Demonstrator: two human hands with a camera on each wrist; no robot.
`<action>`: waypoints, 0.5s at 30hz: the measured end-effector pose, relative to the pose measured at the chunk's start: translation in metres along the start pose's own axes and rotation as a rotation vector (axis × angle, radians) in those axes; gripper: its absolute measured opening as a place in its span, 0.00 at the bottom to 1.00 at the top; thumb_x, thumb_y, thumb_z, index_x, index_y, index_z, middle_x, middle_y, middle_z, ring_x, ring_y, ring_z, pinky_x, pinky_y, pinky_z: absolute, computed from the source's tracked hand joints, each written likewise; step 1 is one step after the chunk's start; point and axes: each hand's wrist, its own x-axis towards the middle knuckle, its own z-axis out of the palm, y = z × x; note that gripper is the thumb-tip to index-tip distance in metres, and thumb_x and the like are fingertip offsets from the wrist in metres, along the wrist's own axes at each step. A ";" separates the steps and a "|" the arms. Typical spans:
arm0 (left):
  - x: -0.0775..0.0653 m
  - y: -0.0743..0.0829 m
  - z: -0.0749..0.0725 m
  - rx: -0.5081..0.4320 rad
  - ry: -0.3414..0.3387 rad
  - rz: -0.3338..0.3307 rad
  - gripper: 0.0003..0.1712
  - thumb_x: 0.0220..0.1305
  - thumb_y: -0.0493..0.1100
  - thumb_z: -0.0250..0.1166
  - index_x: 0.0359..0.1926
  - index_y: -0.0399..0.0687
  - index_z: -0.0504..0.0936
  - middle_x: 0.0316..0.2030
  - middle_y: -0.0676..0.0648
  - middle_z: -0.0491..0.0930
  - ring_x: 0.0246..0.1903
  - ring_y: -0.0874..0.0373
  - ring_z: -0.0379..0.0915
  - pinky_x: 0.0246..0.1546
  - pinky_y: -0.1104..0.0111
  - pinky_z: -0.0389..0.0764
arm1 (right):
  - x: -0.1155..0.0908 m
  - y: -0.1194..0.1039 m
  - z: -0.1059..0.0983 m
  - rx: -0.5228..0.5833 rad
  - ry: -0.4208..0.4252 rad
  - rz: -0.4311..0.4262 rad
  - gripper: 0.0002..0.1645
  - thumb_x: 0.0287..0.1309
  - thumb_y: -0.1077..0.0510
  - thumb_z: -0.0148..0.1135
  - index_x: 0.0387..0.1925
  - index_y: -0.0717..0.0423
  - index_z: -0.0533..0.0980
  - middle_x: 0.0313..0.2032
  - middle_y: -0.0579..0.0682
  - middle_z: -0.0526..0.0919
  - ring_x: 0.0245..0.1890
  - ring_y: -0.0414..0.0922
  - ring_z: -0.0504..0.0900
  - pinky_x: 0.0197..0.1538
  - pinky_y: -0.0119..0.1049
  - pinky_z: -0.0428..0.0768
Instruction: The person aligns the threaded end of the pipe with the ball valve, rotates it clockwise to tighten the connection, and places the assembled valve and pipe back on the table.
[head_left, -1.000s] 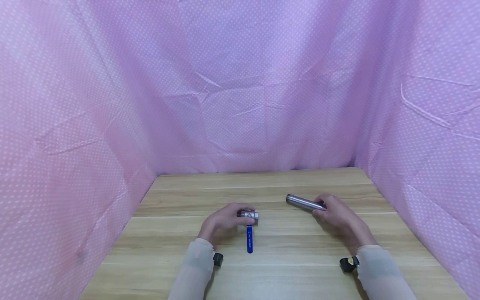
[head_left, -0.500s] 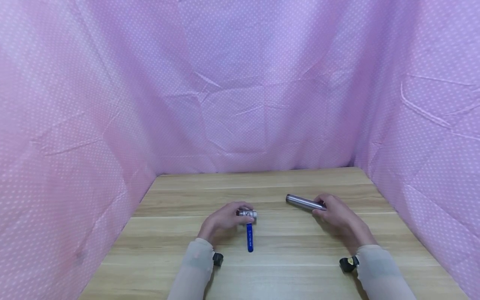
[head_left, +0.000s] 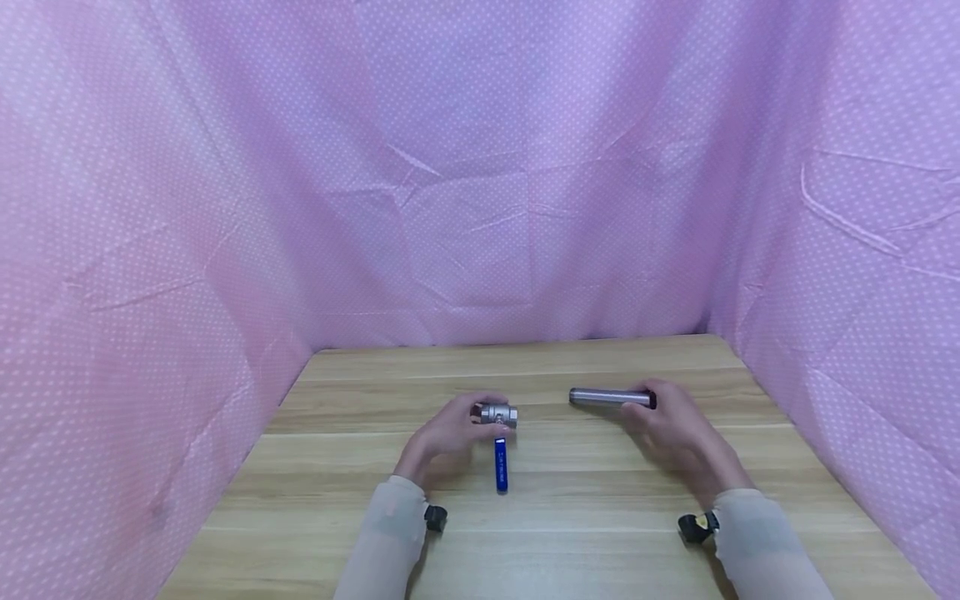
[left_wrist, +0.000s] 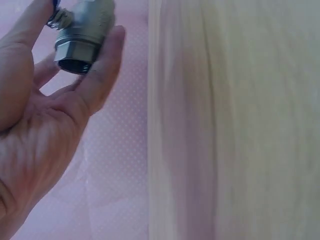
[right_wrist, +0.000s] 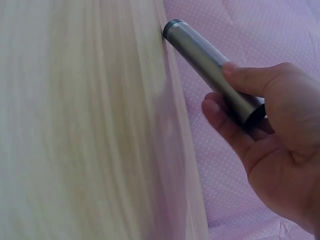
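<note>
Between its thumb and fingers my left hand (head_left: 455, 429) holds a metal ball valve (head_left: 498, 414). The valve's blue lever handle (head_left: 501, 467) points toward me. In the left wrist view the valve's threaded open end (left_wrist: 75, 65) faces the palm, and the lever is mostly cut off by the frame. My right hand (head_left: 671, 418) pinches a steel pipe (head_left: 606, 397) near its right end. The pipe lies almost level, with its far end toward the valve; a gap separates the two. In the right wrist view dark threads ring that far end of the pipe (right_wrist: 200, 52).
Both hands are over a wood-grain table (head_left: 570, 533). Pink dotted cloth (head_left: 480, 208) hangs behind it and along both sides. A small black device (head_left: 436, 518) is strapped at the left wrist, and another black device (head_left: 697, 528) at the right.
The valve in my left hand has risen and moved slightly away from me. The pipe has turned from slanted to nearly level, its right end lifting with my right hand.
</note>
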 end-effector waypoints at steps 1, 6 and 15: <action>0.000 0.001 0.000 -0.020 0.014 -0.004 0.36 0.73 0.58 0.78 0.76 0.56 0.81 0.59 0.50 0.88 0.56 0.53 0.84 0.58 0.59 0.87 | 0.000 -0.001 0.000 -0.004 0.016 -0.007 0.16 0.81 0.48 0.68 0.59 0.53 0.84 0.44 0.51 0.91 0.41 0.46 0.87 0.49 0.41 0.88; 0.002 0.006 0.001 -0.123 0.092 -0.005 0.38 0.70 0.56 0.82 0.77 0.57 0.81 0.61 0.45 0.88 0.57 0.51 0.85 0.57 0.60 0.90 | 0.005 -0.007 -0.001 -0.017 0.090 -0.076 0.15 0.78 0.51 0.72 0.58 0.54 0.86 0.45 0.53 0.92 0.40 0.44 0.86 0.46 0.36 0.87; 0.004 0.019 -0.004 -0.268 0.186 0.025 0.36 0.71 0.52 0.82 0.76 0.61 0.81 0.69 0.38 0.83 0.66 0.44 0.86 0.64 0.57 0.92 | 0.010 -0.034 -0.004 0.064 0.269 -0.218 0.18 0.65 0.62 0.82 0.54 0.63 0.88 0.37 0.57 0.92 0.31 0.31 0.79 0.34 0.24 0.80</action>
